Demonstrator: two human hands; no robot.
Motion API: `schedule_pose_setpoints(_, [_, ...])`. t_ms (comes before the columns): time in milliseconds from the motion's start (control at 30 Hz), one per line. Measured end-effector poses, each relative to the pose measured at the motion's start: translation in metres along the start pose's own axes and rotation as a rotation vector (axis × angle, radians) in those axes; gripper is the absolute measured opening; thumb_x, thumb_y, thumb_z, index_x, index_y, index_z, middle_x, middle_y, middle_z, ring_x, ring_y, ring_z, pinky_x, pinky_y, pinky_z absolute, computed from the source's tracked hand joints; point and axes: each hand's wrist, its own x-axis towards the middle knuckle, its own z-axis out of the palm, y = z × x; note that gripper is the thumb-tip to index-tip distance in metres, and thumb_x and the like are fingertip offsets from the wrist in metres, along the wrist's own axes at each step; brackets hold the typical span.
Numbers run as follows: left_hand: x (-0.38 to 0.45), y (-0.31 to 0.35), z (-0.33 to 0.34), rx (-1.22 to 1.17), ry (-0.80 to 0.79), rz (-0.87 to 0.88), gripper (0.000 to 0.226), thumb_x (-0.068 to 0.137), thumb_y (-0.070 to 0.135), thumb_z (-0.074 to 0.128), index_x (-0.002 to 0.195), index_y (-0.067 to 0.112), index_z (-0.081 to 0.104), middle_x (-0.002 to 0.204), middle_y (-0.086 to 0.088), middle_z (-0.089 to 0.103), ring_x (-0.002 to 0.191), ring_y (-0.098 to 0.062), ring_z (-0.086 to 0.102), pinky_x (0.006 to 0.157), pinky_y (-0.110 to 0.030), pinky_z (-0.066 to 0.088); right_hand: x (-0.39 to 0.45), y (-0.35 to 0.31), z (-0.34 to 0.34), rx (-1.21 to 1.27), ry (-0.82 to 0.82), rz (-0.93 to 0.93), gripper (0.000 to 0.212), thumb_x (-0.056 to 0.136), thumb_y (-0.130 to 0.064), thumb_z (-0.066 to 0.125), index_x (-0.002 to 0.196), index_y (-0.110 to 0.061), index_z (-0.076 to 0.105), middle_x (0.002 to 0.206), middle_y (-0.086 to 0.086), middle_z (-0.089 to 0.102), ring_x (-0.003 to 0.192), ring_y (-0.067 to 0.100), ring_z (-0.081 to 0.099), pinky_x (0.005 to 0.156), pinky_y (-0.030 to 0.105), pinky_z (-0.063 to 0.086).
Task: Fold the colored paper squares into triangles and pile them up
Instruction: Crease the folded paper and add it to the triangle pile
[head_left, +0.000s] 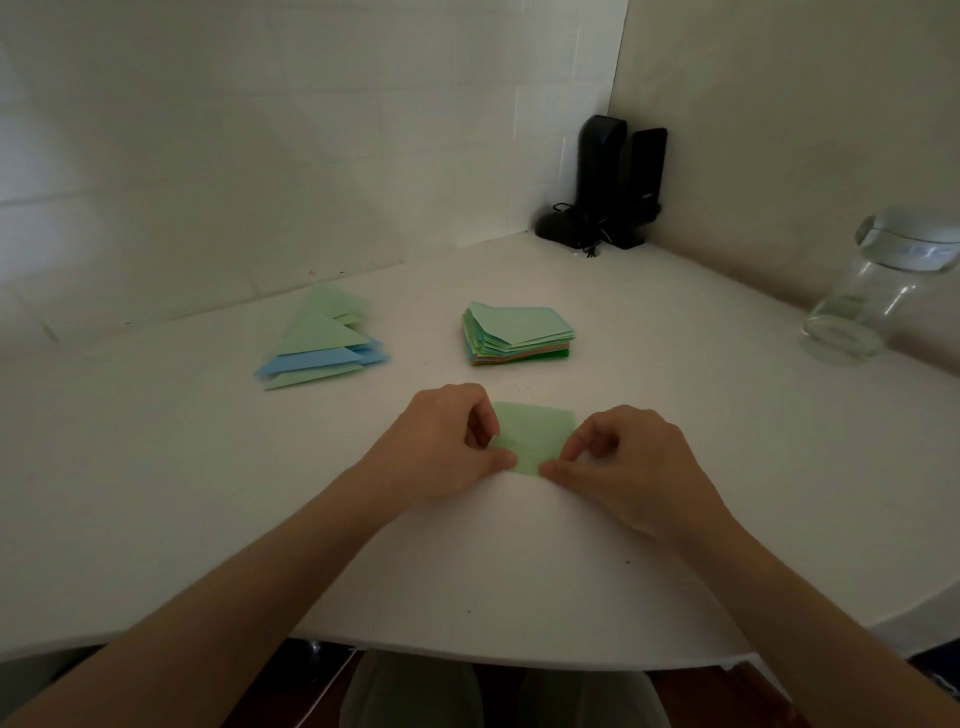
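A light green paper square (535, 434) lies flat on the white table (156, 493) in front of me. My left hand (441, 447) pinches its near left corner between thumb and fingers. My right hand (623, 467) pinches its near right corner the same way. Behind it, at centre, stands a stack of unfolded colored squares (519, 335), green on top with orange and blue edges below. To the left lies a loose pile of folded triangles (322, 348), green and blue.
A clear glass jar (878, 291) stands at the right near the wall. Two black speakers with cables (613, 182) sit in the far corner. The table's curved front edge runs just above my lap.
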Motion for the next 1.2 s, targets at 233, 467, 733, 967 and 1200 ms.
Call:
schedule_pose_setpoints(233, [-0.002,-0.010,-0.006,-0.095,-0.013,-0.010,0.024,0.071,0.022,0.080,0.082,0.025,0.059,0.081,0.009,0.064,0.058,0.000,0.051,0.058,-0.007,0.039,0.004,-0.002,-0.005,0.059,-0.077,0.016,0.020,0.065,-0.028,0.083,0.075,-0.033,0.067,0.073,-0.012,0.052,0.069,0.000,0.051,0.060,0.003,0.035])
schedule_pose_setpoints(467, [-0.018,-0.009,0.009,-0.037,0.066,0.272,0.044,0.078,-0.010,0.054,0.096,0.026,0.072,0.095,0.004,0.062,0.076,-0.007,0.053,0.071,-0.013,0.040,0.006,0.004,-0.008,0.174,-0.113,0.021,0.040,0.064,-0.021,0.084,0.095,-0.036,0.064,0.096,-0.007,0.058,0.075,0.007,0.053,0.063,0.013,0.038])
schedule_pose_setpoints(733, [-0.022,0.001,0.011,0.242,0.061,0.384,0.042,0.079,0.029,0.031,0.095,0.025,0.069,0.104,0.008,0.064,0.089,-0.019,0.057,0.077,-0.035,0.044,0.017,-0.012,-0.014,0.028,-0.114,0.027,0.019,0.086,-0.026,0.062,0.102,-0.031,0.071,0.078,-0.017,0.065,0.060,-0.008,0.055,0.056,0.002,0.036])
schedule_pose_setpoints(967, [-0.032,0.015,0.026,0.461,0.209,0.312,0.054,0.073,0.070,0.040,0.093,0.025,0.063,0.097,0.010,0.063,0.091,-0.013,0.054,0.079,-0.031,0.037,-0.009,-0.023,-0.028,-0.091,-0.143,-0.023,0.033,0.078,-0.014,0.062,0.108,-0.025,0.070,0.074,-0.014,0.059,0.061,-0.004,0.052,0.058,-0.001,0.037])
schedule_pose_setpoints(1200, [-0.027,0.004,0.021,0.267,0.269,0.312,0.009,0.080,0.035,0.071,0.084,0.028,0.074,0.103,0.015,0.068,0.099,-0.016,0.053,0.074,-0.029,0.024,-0.009,-0.015,-0.020,-0.252,-0.114,-0.116,0.021,0.080,-0.044,0.066,0.098,-0.035,0.070,0.087,-0.004,0.050,0.076,0.005,0.047,0.065,0.016,0.034])
